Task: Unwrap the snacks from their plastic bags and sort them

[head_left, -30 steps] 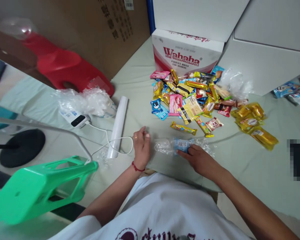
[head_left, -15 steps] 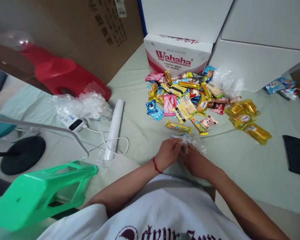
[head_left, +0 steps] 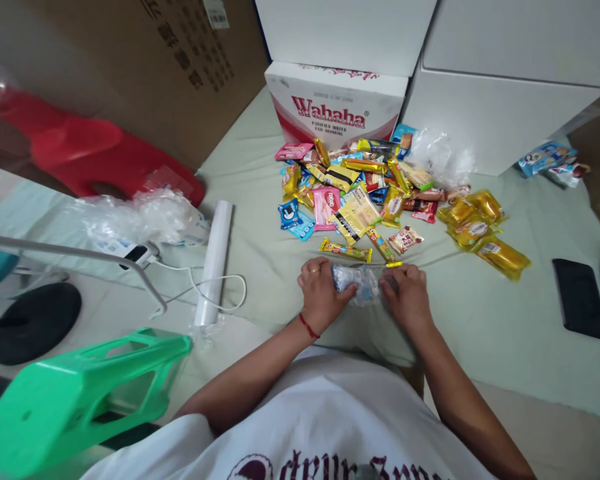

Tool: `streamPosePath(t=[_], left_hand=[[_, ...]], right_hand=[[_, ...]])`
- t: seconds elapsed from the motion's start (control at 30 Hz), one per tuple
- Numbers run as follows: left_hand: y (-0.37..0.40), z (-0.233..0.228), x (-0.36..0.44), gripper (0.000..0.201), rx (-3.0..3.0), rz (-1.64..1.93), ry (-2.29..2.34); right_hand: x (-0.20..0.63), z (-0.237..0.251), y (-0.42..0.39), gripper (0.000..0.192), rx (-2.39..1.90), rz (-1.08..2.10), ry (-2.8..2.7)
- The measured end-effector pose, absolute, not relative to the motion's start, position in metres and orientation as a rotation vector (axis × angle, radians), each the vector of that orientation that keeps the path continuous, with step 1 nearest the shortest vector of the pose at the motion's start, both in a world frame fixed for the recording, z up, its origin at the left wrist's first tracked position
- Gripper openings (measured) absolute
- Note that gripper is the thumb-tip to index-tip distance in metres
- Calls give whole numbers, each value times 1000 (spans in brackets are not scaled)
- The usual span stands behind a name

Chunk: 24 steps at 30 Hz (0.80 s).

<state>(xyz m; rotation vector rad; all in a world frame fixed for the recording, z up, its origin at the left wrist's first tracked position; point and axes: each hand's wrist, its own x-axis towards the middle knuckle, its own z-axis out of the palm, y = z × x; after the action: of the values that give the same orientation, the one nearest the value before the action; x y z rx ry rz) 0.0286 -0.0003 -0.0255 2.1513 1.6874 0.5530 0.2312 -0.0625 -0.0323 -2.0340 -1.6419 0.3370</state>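
Head view: just below the middle of the frame, the left hand point(head_left: 321, 293) and the right hand point(head_left: 406, 297) face each other across a small clear plastic bag point(head_left: 356, 283) with a blue-and-white snack packet inside. Each hand's grip is closed on one end of the bag, which lies low over the pale green sheet point(head_left: 260, 220) covering the surface. The left wrist wears a red string bracelet point(head_left: 307, 327).

Just above the hands lies a long yellow snack bar point(head_left: 345, 251), and behind it, towards the upper middle, a loose pile of wrapped snacks point(head_left: 360, 187) spreads out in front of a red-and-white Wahaha carton point(head_left: 333, 107). To the right of the pile sit several yellow packets point(head_left: 483, 230).

At the right edge rests a black phone point(head_left: 579, 299). Left of the hands lie a white roll point(head_left: 213, 260) and a white cable point(head_left: 215, 287), with crumpled clear plastic bags point(head_left: 140, 217) beyond. A green plastic stool point(head_left: 75, 393) fills the lower left, a red stool point(head_left: 95, 153) the upper left.
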Motion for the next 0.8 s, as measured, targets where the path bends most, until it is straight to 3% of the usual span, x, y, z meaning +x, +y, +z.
streamPosePath(t=[0.13,0.27,0.4,0.5,0.7,0.8], left_hand=[[-8,-27,32,33,2077,713,1612],[-22,-21,42,6,2311,578,1391],[-30,-23,44,32,2483,500,915],[-31,-27,39,54,2400,488,512],[-16,-13,11,52,2091,718,439],[0,-8,-20,39,2212,785,650]], right_hand=[[221,-17,-71,23,-1807,511,-1563],[201,-16,-83,26,-1622,797,-1435],[192,-30,-88,41,-1492,1156,-1024],[194,-35,-86,46,-1563,1181,-953],[221,-13,-93,45,-1606,1185,-994],[282,8,-97,41,-1654,821,-785]])
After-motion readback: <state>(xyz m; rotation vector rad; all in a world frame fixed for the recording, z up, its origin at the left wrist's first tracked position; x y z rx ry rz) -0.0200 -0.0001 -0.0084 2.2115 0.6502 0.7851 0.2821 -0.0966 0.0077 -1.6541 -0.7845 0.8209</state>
